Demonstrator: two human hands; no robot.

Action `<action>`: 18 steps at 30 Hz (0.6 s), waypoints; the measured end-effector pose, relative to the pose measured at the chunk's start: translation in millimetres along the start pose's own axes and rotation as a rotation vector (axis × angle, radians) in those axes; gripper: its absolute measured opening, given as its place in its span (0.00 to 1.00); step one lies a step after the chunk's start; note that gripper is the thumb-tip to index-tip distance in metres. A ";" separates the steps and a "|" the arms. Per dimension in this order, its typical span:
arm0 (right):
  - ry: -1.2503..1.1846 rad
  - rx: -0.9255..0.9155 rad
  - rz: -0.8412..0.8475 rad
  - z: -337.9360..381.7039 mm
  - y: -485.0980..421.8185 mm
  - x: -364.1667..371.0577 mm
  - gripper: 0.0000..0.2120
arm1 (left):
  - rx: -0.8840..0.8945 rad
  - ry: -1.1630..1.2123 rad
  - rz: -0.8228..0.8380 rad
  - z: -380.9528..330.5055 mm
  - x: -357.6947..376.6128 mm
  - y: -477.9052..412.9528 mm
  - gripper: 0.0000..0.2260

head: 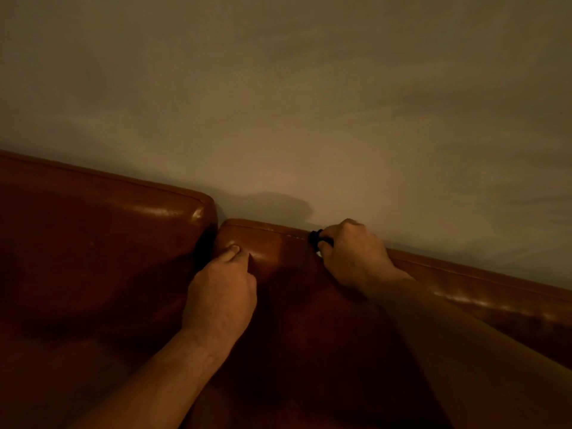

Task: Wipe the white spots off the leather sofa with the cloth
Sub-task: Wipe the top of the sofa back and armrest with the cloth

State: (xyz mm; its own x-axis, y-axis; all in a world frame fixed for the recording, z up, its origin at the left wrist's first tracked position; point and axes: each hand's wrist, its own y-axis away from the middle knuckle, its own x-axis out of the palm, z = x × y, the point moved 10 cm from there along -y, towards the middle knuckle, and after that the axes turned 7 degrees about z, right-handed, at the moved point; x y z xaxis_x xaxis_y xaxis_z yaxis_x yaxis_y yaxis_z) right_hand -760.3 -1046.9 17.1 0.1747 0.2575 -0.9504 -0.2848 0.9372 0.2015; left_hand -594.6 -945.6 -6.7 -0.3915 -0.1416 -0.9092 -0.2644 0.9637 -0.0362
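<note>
Head view is showing a dim, amber-lit scene in which the right hand (pixel 353 255) is curling closed around a small dark cloth (pixel 318 239), bunched so tightly that only a scrap of it is peeking out past the knuckles, and pressing it against the top edge of the leather sofa (pixel 93 258) where the lower back cushion is meeting the wall (pixel 278 103). The left hand (pixel 223 292) is resting loosely curled, holding nothing, its thumb and a fingertip pushing into the upper left corner of that same cushion, just beside the dark gap next to the taller cushion. A short row of pale white spots (pixel 294 236) is sitting along the top edge, immediately left of the cloth. Risks, as I judge them: the wad is exposing so little fabric that knuckles or nails could be dragging on the leather instead; a stroke along the edge may be missing the spots or smearing them; the cloth could be slipping down behind the cushion against the wall. Low light is making it hard to tell spots from glare highlights, the cloth's true colour and dampness are unclear, the right fingertips are hidden, and the seat is falling outside the frame.
</note>
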 end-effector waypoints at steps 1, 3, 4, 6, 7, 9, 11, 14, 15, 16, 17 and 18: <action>-0.019 -0.007 -0.002 5.2 -2.3 1.6 0.12 | 0.007 -0.001 0.005 -0.4 0.1 0.3 0.19; -0.044 -0.017 -0.005 16.4 -7.3 4.2 0.12 | 0.015 0.017 0.002 1.5 0.2 0.3 0.19; -0.048 -0.020 -0.008 21.0 -9.6 4.5 0.12 | 0.017 0.027 -0.002 2.4 0.2 -0.1 0.19; -0.038 -0.021 -0.010 28.1 -14.1 6.5 0.12 | 0.019 0.036 -0.003 4.9 0.7 -0.3 0.20; -0.032 -0.022 -0.010 30.8 -16.2 6.8 0.12 | 0.020 0.040 0.000 5.9 1.1 -0.8 0.20; -0.024 -0.027 -0.006 35.8 -19.7 8.2 0.13 | 0.024 0.049 0.005 5.9 1.4 -1.5 0.20; -0.013 -0.044 0.007 43.9 -24.6 10.2 0.13 | 0.021 0.056 0.006 8.0 1.1 -2.9 0.20; -0.037 -0.079 0.027 57.0 -32.7 13.2 0.13 | 0.015 0.065 0.022 10.8 1.8 -5.8 0.20; -0.048 -0.098 0.030 61.9 -35.2 13.4 0.13 | 0.017 0.066 0.030 11.3 2.1 -7.1 0.20; -0.051 -0.124 0.037 67.1 -36.9 13.9 0.13 | 0.018 0.068 0.038 11.5 2.6 -7.8 0.21; -0.060 -0.163 0.051 73.3 -38.4 14.6 0.12 | 0.018 0.072 0.047 11.7 3.1 -8.7 0.21; -0.084 -0.218 0.072 81.0 -38.1 15.9 0.11 | 0.017 0.074 0.055 12.1 3.5 -8.9 0.20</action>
State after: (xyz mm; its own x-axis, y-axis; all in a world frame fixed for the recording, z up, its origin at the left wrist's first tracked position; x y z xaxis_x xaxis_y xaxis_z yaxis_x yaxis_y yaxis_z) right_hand -670.3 -1059.5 13.6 0.2214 0.3487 -0.9107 -0.4943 0.8452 0.2034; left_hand -582.9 -951.9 -14.6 -0.4690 -0.1040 -0.8770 -0.2260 0.9741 0.0053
